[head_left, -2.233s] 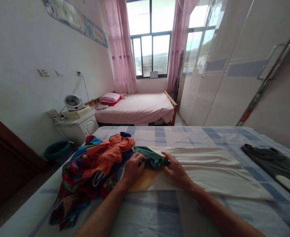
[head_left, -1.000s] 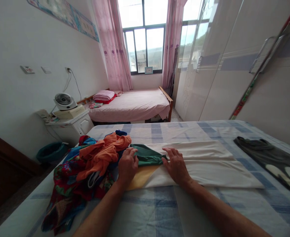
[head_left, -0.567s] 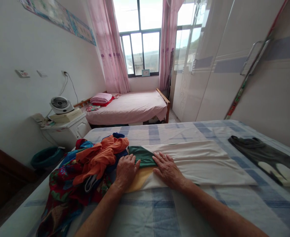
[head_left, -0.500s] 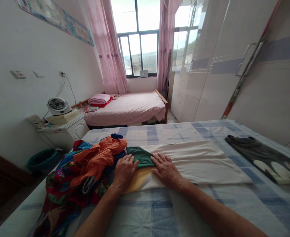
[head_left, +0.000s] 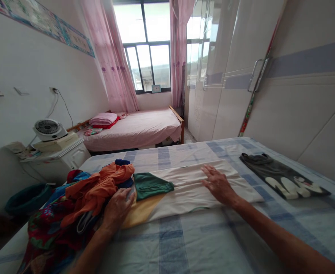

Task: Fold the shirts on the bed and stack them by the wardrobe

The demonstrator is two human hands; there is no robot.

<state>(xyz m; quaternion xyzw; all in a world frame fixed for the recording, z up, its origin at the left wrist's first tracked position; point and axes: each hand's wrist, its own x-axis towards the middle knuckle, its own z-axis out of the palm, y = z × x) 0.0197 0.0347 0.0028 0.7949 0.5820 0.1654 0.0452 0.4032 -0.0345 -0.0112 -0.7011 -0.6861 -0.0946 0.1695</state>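
A long folded garment (head_left: pixel 190 175), probably a shirt, lies flat on the bed; it is mostly white, with green and yellow panels at its left end. My right hand (head_left: pixel 217 184) is open, fingers stretched over the white part. At the left end, my left hand (head_left: pixel 119 207) lies with its fingers outstretched by the yellow panel's edge, close to a heap of clothes. On top of that heap is a crumpled orange garment (head_left: pixel 99 186); beneath it spreads a red patterned cloth (head_left: pixel 47 224). A folded dark garment (head_left: pixel 284 177) with white print rests at the right.
A blue-and-white checked sheet (head_left: pixel 173 243) covers the bed. Beyond it stands a pink-covered bed (head_left: pixel 147 125) below the window. A white wardrobe (head_left: pixel 230 95) runs along the right. At left are a small fan (head_left: pixel 49 129) on a cabinet (head_left: pixel 70 156) and a green bin (head_left: pixel 27 199).
My right hand has moved rightward along the white cloth, away from the green panel. My left hand has shifted left, off the green panel to the garment's end. The view has turned right.
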